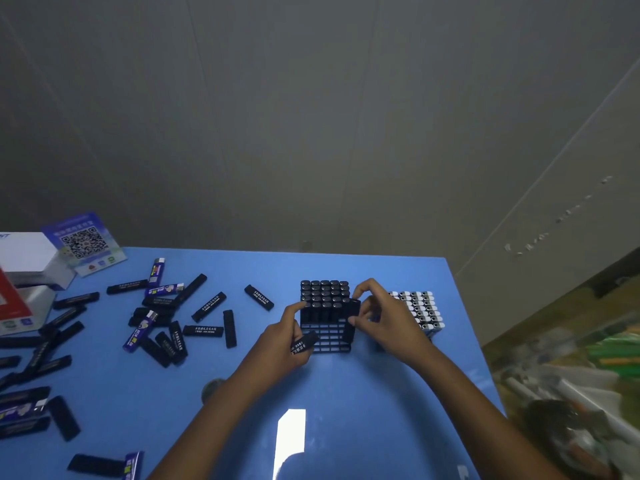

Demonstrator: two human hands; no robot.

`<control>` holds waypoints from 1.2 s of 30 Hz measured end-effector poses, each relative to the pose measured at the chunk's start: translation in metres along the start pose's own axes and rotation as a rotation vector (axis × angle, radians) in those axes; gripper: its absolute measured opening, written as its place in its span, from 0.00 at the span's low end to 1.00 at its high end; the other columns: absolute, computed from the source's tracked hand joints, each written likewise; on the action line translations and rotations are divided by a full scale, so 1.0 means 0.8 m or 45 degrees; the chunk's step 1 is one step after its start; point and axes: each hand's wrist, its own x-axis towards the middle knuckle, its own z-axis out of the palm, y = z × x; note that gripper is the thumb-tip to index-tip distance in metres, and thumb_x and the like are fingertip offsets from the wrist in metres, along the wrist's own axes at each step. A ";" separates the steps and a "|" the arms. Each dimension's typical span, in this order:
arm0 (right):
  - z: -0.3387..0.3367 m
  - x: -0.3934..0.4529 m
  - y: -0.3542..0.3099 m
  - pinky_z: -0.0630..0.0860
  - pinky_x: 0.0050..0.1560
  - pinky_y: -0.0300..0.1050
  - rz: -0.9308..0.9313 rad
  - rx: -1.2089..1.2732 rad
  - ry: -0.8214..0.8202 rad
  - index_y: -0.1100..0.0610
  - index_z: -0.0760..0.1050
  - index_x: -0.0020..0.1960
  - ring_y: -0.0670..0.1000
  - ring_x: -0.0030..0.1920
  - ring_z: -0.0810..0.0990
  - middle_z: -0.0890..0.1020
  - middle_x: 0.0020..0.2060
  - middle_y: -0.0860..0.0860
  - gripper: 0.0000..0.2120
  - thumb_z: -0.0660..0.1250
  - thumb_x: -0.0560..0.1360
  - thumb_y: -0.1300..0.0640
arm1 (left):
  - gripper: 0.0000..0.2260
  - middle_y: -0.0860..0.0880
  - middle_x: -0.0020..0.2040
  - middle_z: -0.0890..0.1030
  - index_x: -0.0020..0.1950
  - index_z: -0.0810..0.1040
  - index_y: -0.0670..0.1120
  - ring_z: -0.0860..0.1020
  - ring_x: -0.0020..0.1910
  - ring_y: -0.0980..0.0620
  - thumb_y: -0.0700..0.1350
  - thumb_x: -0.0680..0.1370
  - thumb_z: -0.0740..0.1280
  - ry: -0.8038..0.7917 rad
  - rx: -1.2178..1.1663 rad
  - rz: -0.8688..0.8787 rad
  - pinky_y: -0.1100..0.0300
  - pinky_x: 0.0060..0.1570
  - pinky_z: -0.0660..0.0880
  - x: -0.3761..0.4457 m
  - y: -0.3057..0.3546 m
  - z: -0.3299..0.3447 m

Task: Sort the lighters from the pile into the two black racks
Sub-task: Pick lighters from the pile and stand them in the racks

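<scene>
A black grid rack [329, 336] stands on the blue table [346, 393], its far rows filled with black lighters [323, 292]. My right hand [381, 320] pinches a black lighter [354, 311] upright at the rack's right side. My left hand [285, 341] holds a black lighter [304, 342] with white print at the rack's near left corner, its index finger touching the rack. A second rack [420, 311] filled with white-topped lighters stands just right, partly hidden by my right hand. The pile of black and blue lighters [162, 323] lies scattered to the left.
White and red boxes [24, 271] and a QR-code card [85, 242] stand at the table's far left. More lighters [31, 403] lie along the left edge. The table's right edge [474, 341] drops to cluttered floor. A grey wall rises behind.
</scene>
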 end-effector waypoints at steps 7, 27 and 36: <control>0.006 0.013 0.016 0.68 0.34 0.30 0.031 -0.182 -0.007 0.52 0.75 0.48 0.41 0.32 0.75 0.78 0.34 0.39 0.10 0.72 0.73 0.64 | 0.34 0.50 0.40 0.77 0.77 0.58 0.52 0.75 0.37 0.58 0.42 0.76 0.72 -0.013 -0.006 -0.012 0.63 0.46 0.75 0.004 -0.011 0.000; 0.026 0.045 0.032 0.77 0.46 0.49 -0.072 -0.433 0.032 0.49 0.71 0.54 0.49 0.44 0.77 0.74 0.45 0.46 0.22 0.64 0.69 0.73 | 0.34 0.51 0.41 0.77 0.78 0.58 0.52 0.75 0.37 0.58 0.43 0.77 0.72 0.008 -0.066 -0.085 0.63 0.47 0.75 0.007 -0.035 0.003; 0.037 0.049 0.037 0.76 0.44 0.52 -0.115 -0.532 0.042 0.49 0.68 0.51 0.49 0.46 0.75 0.77 0.43 0.44 0.19 0.68 0.69 0.69 | 0.34 0.50 0.40 0.76 0.78 0.58 0.52 0.74 0.36 0.58 0.43 0.77 0.71 0.020 -0.070 -0.113 0.59 0.47 0.75 0.007 -0.042 0.002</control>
